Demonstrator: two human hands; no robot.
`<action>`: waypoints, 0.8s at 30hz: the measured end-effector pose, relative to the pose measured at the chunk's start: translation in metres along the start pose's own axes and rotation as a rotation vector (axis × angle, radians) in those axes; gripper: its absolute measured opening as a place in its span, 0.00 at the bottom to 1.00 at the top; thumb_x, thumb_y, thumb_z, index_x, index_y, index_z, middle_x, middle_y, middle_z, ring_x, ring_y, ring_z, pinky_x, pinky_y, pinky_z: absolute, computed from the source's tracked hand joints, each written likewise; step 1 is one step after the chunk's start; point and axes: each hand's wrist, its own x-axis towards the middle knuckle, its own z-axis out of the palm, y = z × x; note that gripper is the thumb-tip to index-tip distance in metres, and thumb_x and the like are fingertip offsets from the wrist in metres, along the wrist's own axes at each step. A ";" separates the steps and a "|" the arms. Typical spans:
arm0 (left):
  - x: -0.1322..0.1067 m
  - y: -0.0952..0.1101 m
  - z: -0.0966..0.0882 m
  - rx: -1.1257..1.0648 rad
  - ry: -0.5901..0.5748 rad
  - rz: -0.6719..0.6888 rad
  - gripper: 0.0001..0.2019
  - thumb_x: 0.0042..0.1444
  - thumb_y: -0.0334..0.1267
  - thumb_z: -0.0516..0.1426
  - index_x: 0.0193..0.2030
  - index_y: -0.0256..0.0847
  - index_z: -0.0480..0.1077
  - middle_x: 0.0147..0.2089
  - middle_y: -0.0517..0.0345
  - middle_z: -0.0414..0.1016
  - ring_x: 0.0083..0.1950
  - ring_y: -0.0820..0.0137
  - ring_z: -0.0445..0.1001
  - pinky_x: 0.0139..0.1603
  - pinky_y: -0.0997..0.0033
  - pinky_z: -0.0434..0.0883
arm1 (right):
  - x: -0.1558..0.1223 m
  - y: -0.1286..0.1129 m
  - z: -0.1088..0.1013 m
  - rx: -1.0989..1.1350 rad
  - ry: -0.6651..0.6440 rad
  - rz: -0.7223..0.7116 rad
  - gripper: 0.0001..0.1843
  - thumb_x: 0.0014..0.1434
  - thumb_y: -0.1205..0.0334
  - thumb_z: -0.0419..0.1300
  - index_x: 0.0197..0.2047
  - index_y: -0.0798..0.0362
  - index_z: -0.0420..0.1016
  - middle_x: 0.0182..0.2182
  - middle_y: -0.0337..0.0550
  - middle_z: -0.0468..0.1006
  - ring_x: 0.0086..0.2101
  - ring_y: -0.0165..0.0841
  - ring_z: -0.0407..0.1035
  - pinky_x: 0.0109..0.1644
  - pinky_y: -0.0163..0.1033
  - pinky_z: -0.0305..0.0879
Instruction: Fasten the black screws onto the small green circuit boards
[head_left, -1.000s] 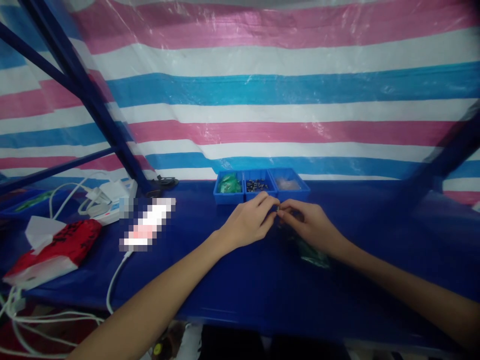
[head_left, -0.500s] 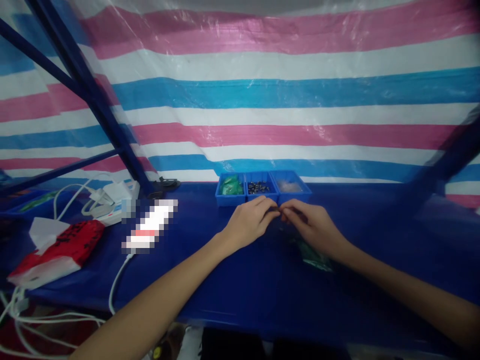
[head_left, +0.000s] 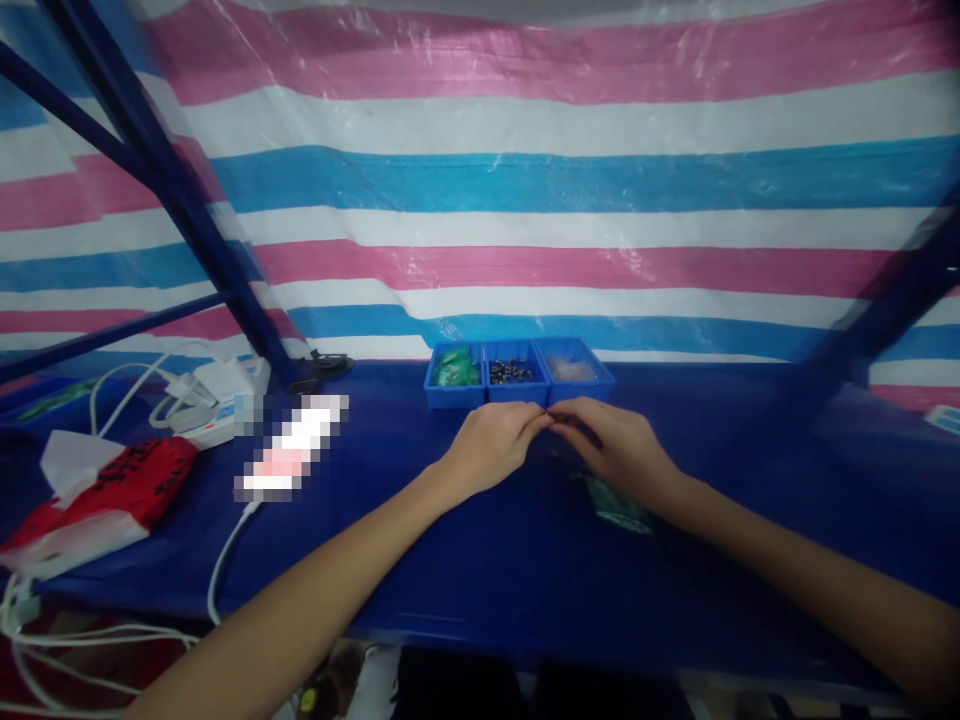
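My left hand (head_left: 495,440) and my right hand (head_left: 619,445) meet at their fingertips above the blue table, just in front of the bins. Both are closed in a pinch, and a tiny dark thing between the fingertips is too small to name. Beneath my right hand lies a green plastic bag (head_left: 619,508), partly covered by it, with small dark bits to its left. Behind the hands stand three blue bins: the left bin (head_left: 456,398) holds green packets (head_left: 457,367), the middle one small black-and-metal parts (head_left: 511,371), the right one clear plastic pieces (head_left: 570,370).
On the left of the blue table (head_left: 465,570) are a pixelated bright phone-like object (head_left: 292,445) on a white cable, a red tissue pack (head_left: 146,485) and a white power strip (head_left: 232,410). Blue frame bars (head_left: 187,230) rise before a striped sheet (head_left: 525,180).
The whole view has shifted slightly, so things sit a little further left. Both hands keep their fingertip pinch together, with the right fingers slightly changed in pose.
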 end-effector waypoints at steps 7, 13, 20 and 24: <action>0.001 0.000 -0.006 0.004 -0.023 -0.107 0.17 0.71 0.45 0.48 0.36 0.41 0.71 0.30 0.61 0.73 0.31 0.71 0.72 0.31 0.72 0.60 | 0.026 0.023 -0.012 -0.223 -0.058 -0.129 0.14 0.71 0.62 0.50 0.52 0.52 0.75 0.44 0.50 0.81 0.44 0.41 0.76 0.43 0.42 0.70; -0.002 -0.009 -0.006 0.130 -0.083 -0.121 0.09 0.65 0.42 0.54 0.39 0.42 0.73 0.33 0.60 0.76 0.32 0.69 0.72 0.31 0.71 0.60 | 0.093 0.048 0.005 -0.224 -0.132 0.063 0.15 0.69 0.60 0.52 0.53 0.54 0.75 0.47 0.54 0.80 0.50 0.46 0.71 0.49 0.48 0.69; -0.003 -0.013 -0.006 0.265 -0.171 -0.052 0.10 0.65 0.42 0.52 0.43 0.43 0.73 0.40 0.57 0.76 0.39 0.64 0.76 0.34 0.67 0.66 | 0.061 0.020 -0.009 -0.075 -0.271 0.060 0.13 0.67 0.63 0.53 0.46 0.53 0.78 0.42 0.49 0.82 0.41 0.41 0.74 0.45 0.44 0.67; -0.003 -0.010 -0.004 0.284 -0.194 -0.015 0.09 0.66 0.41 0.52 0.42 0.42 0.71 0.39 0.57 0.74 0.39 0.65 0.76 0.31 0.69 0.65 | 0.020 0.005 -0.014 0.024 -0.455 0.112 0.06 0.63 0.60 0.60 0.39 0.49 0.78 0.32 0.41 0.80 0.32 0.35 0.73 0.35 0.38 0.63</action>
